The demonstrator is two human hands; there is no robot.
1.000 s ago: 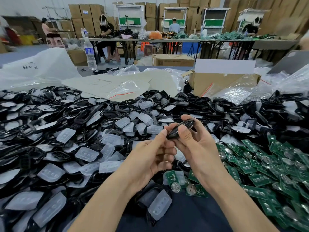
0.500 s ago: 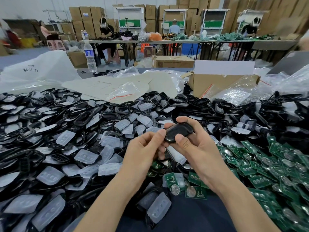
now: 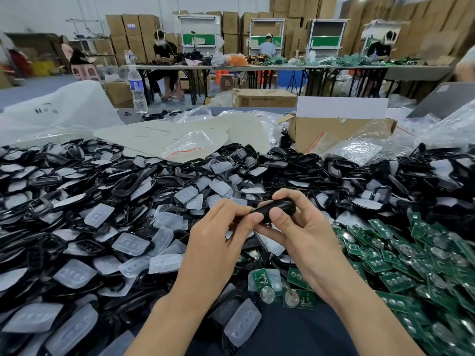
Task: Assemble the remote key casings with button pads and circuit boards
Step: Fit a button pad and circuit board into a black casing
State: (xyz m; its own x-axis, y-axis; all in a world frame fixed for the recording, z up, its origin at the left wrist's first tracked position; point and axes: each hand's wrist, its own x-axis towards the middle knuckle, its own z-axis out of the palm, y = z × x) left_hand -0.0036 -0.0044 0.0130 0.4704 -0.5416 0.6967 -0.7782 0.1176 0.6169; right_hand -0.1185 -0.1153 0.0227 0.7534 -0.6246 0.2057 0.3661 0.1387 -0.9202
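Remote key casing [image 3: 276,209], black and glossy, sits pinched between both hands above the heaped table in the head view. A second ago it stood tilted, with its edge toward the camera. Now it lies nearly level, broad side showing. The right hand [image 3: 305,235] grips its right end, thumb on the near face and fingers curled over the top. The left hand [image 3: 218,235], earlier curled lower down, now pinches the left tip. This looks like a filled shell being squeezed closed, so this unit is probably near done. Translucent button pads [image 3: 131,244] lie heaped to the left, green circuit boards [image 3: 395,255] to the right.
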